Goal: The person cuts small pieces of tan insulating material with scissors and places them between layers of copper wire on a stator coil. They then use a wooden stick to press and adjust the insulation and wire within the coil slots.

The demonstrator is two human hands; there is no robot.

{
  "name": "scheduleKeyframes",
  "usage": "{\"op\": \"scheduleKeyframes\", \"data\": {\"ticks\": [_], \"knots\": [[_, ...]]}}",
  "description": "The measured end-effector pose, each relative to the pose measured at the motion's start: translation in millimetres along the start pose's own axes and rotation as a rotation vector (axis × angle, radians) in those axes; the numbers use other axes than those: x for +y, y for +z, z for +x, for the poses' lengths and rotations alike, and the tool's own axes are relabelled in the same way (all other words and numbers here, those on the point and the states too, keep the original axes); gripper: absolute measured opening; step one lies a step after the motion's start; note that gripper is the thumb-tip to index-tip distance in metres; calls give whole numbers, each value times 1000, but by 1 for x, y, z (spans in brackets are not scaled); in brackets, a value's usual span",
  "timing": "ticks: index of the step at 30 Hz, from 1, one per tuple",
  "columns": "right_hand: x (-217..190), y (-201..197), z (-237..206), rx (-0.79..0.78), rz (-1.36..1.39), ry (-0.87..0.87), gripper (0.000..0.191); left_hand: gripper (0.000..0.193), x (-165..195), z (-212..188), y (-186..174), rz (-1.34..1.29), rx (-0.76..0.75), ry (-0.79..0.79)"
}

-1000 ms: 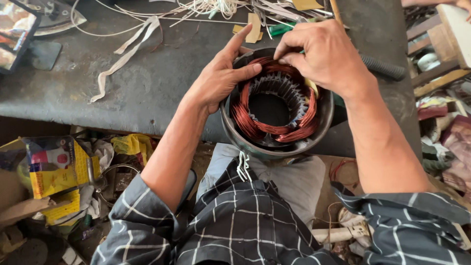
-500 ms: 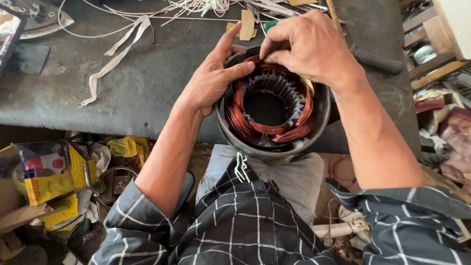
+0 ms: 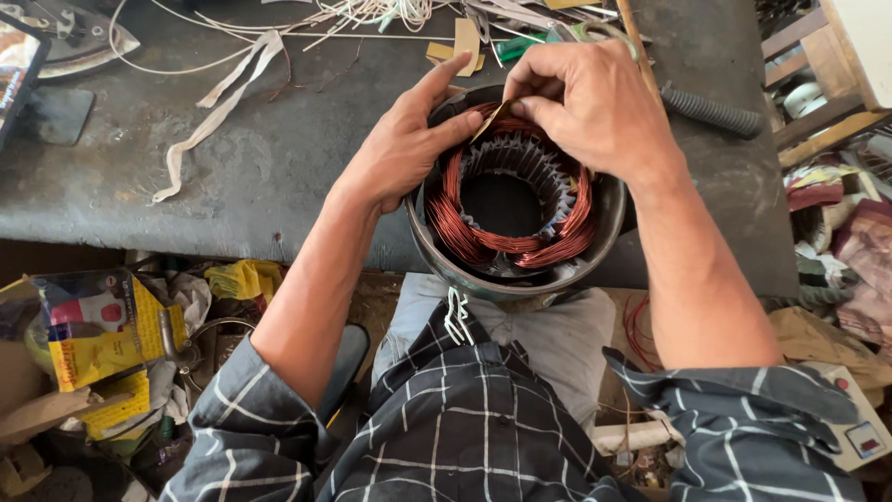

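Head view: a round grey metal motor stator housing (image 3: pixel 509 270) with copper-red wire windings (image 3: pixel 465 237) packed around its slotted steel core rests against the near edge of the dark, stained workbench top (image 3: pixel 279 167), partly on the person's lap, a little right of centre in the picture.

The left hand (image 3: pixel 400 153) comes in from seven o'clock and lies on the housing's rim at about ten o'clock, index finger stretched out toward twelve and thumb pressed inward on the coil. The right hand (image 3: pixel 595 112) comes from five o'clock and covers the rim from twelve to two; its thumb and forefinger are pinched narrowly on a thin tan strip of insulating paper (image 3: pixel 491 119), held at the twelve o'clock slots where the two hands nearly meet. Whether the strip's end is already inside a slot cannot be told, as the fingers hide it.

At the bench's far edge, toward twelve, lie loose white wires (image 3: pixel 372 14) and tan paper offcuts (image 3: pixel 465 42); a flat off-white tape (image 3: pixel 218 102) trails at ten, a black ribbed handle (image 3: pixel 711 110) lies at two.

As a judgement: the strip could buckle or tear if pushed at an angle, the wire's enamel could be scraped against the slot edges, and the housing, only half supported, could roll off the bench edge under uneven pressure.
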State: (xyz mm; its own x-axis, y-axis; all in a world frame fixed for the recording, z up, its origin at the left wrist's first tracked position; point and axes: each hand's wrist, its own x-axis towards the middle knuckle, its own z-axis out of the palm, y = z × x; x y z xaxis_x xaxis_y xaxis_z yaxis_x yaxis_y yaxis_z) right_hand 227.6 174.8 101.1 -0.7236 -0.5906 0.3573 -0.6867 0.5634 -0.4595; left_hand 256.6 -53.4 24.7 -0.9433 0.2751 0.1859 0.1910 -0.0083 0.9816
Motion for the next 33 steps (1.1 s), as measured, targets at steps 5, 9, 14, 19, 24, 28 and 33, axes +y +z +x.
{"op": "scheduleKeyframes", "data": {"ticks": [5, 9, 14, 19, 24, 28, 33], "knots": [[-1, 8, -5, 68, 0, -45, 12, 65, -2, -1, -2, 479, 117, 212], [0, 6, -9, 106, -284, 21, 10, 69, 2, -4, 0, 568, 152, 257], [3, 8, -10, 73, -39, 243, 14, 73, 13, -3, 5, 723, 179, 190], [3, 10, -8, 56, 24, 246, 15, 75, 18, -3, 8, 821, 168, 153], [0, 6, -4, 7, -18, 262, 18, 76, 12, 0, 9, 890, 176, 205], [-1, 3, 1, -26, -146, 180, 18, 78, 9, 0, 8, 916, 199, 220], [1, 0, 4, -64, -148, 195, 19, 81, 11, -1, 9, 873, 211, 169]]}}
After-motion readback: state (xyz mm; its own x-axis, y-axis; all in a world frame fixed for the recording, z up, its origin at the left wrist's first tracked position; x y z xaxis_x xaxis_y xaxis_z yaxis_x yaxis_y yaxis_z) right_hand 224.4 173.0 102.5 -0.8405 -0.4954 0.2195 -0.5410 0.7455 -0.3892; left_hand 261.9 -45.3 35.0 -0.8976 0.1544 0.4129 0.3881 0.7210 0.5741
